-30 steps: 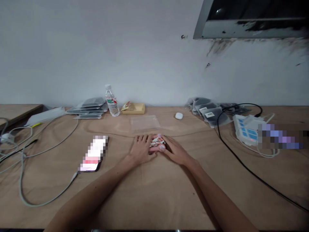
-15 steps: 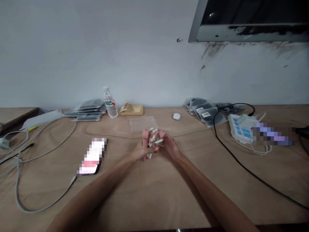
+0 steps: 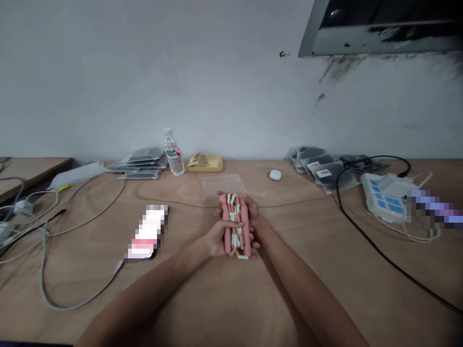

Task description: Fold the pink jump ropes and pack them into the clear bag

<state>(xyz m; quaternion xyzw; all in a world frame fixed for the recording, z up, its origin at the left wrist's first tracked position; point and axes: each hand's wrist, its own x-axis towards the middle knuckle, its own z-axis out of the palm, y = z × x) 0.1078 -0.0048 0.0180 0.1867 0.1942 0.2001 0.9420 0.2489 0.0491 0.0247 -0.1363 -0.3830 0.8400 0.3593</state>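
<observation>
Both my hands hold one bundle of pink cables with white plug ends (image 3: pixel 236 224) above the wooden table (image 3: pixel 224 299), at the middle of the view. My left hand (image 3: pixel 216 238) cups the bundle from below and the left, thumb across it. My right hand (image 3: pixel 252 212) closes on its far right side, mostly hidden behind the cables. One white plug end hangs loose at the bundle's near end. A clear plastic bag (image 3: pixel 224 184) lies flat on the table just beyond the hands.
A phone (image 3: pixel 146 232) with a white cable lies to the left. Grey cables (image 3: pixel 54 212) loop at far left. At the back stand a water bottle (image 3: pixel 173 153), grey packets (image 3: pixel 139 161), a small yellow box (image 3: pixel 206 164), a white earbud case (image 3: pixel 275 175). A power strip (image 3: pixel 385 200) and black cable (image 3: pixel 379 250) lie right.
The hands gathered the cables off the table, lifted them, and now hold them lengthwise as a straightened bundle nearer to me.
</observation>
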